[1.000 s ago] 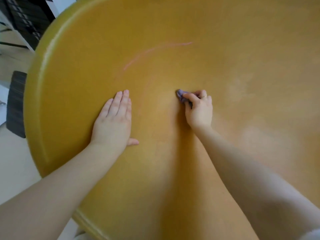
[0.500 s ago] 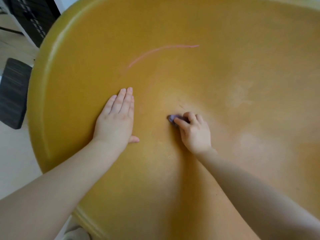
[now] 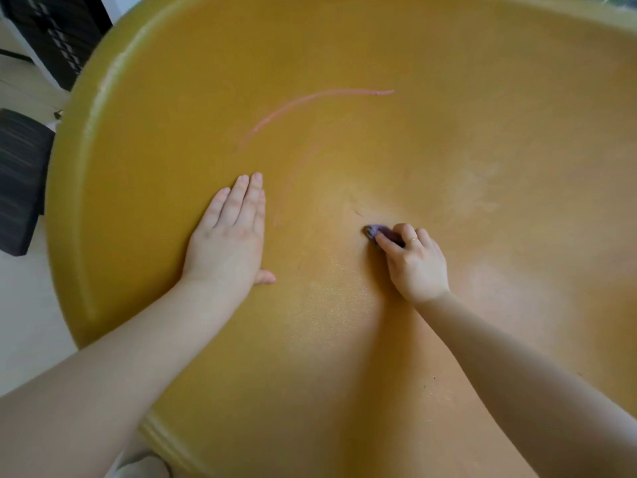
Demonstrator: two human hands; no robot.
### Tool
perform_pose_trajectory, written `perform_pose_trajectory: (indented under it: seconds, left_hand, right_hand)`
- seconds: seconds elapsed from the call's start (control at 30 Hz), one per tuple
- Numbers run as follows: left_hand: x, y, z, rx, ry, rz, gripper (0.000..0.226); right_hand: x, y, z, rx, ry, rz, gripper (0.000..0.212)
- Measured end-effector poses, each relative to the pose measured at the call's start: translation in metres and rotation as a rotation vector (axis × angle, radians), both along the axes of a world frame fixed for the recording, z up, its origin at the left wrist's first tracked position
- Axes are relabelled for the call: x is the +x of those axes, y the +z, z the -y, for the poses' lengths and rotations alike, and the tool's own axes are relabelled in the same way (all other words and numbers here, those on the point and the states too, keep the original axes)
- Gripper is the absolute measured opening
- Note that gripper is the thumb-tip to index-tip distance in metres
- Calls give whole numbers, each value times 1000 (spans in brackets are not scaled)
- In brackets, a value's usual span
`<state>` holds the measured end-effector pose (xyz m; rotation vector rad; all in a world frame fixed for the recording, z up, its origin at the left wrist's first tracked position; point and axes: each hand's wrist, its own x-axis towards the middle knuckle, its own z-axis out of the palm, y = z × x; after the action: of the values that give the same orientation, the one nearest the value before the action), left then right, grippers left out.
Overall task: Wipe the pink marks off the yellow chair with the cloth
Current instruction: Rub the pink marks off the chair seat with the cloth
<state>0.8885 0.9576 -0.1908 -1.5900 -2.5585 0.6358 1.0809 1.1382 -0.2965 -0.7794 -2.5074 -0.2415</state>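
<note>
Yellow chair (image 3: 448, 98): broad, curved seat shell with a raised rim along its left edge, finely textured surface. Pink marks (image 3: 310, 100): one long thin arc across the upper centre; a fainter streak below it, running downward. Cloth (image 3: 374, 231): small purple wad, bunched, pressed against the seat near mid-shell.

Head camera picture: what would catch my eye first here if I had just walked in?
The big yellow chair fills nearly the whole view, with a long curved pink mark across its upper middle. Below it, the left hand lies flat on the seat, while the right hand pinches a small purple cloth against the surface.
</note>
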Motion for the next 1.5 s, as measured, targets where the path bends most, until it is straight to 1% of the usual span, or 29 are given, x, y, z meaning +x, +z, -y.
perform_pose_trajectory:
  seconds: [0.17, 0.3, 0.37, 0.47, 0.5, 0.6, 0.7, 0.77, 0.87, 0.93, 0.97, 1.03, 1.1, 1.17, 1.23, 1.33, 1.4, 1.43, 1.5]
  left_hand:
    - [1, -1, 0, 14, 4, 21, 116]
    - [1, -4, 1, 30, -4, 2, 114]
    - [0, -3, 1, 25, 5, 8, 113]
    - [2, -2, 2, 15, 16, 18, 114]
    - [2, -1, 1, 18, 20, 28, 114]
    - [5, 7, 1, 9, 32, 70, 113]
    - [6, 13, 6, -37, 21, 62, 112]
    - [2, 15, 16, -57, 3, 9, 113]
    - [-4, 15, 26, -34, -10, -30, 114]
    - [-6, 14, 26, -22, -4, -20, 114]
    - [-6, 14, 26, -27, -1, -15, 114]
    - [-6, 13, 26, -27, -9, -21, 114]
    - [-7, 13, 27, -14, -15, -12, 114]
    - [-8, 14, 28, 13, -29, 19, 113]
    - [-8, 18, 29, 40, -47, 67, 104]
    - [-11, 24, 32, 138, -80, 144, 83]
    - [-14, 29, 36, 218, -86, 159, 79]
    - [-14, 31, 39, 230, -90, 159, 79]
    - [-17, 36, 47, 203, -140, 92, 84]
  right_hand:
    - [-20, 3, 2, -88, -28, -34, 21]
    - [-61, 20, -5, -137, -41, -186, 12]
    - [-77, 28, -6, -195, -82, -247, 15]
    - [-85, 24, 17, -397, -223, -292, 27]
    - [-85, 22, 32, -446, -219, -314, 28]
    - [-80, 15, 97, -530, -31, -357, 31]
    - [-66, 10, 150, -572, 129, -327, 34]
    - [-61, 10, 157, -567, 183, -301, 31]
    - [-72, 16, 125, -436, 230, -233, 27]
    - [-88, 25, 89, -349, 121, -238, 26]
    - [-96, 31, 70, -347, 32, -258, 26]
    - [-108, 41, 43, -430, -147, -280, 28]
    - [-118, 44, 40, -526, -283, -332, 30]
    - [-125, 45, 63, -615, -314, -393, 29]
    - [-126, 41, 98, -637, -194, -440, 28]
    - [-117, 36, 148, -667, 14, -458, 34]
    - [-110, 35, 168, -672, 122, -435, 39]
    - [-107, 35, 170, -662, 159, -421, 40]
    - [-107, 35, 158, -603, 191, -394, 37]
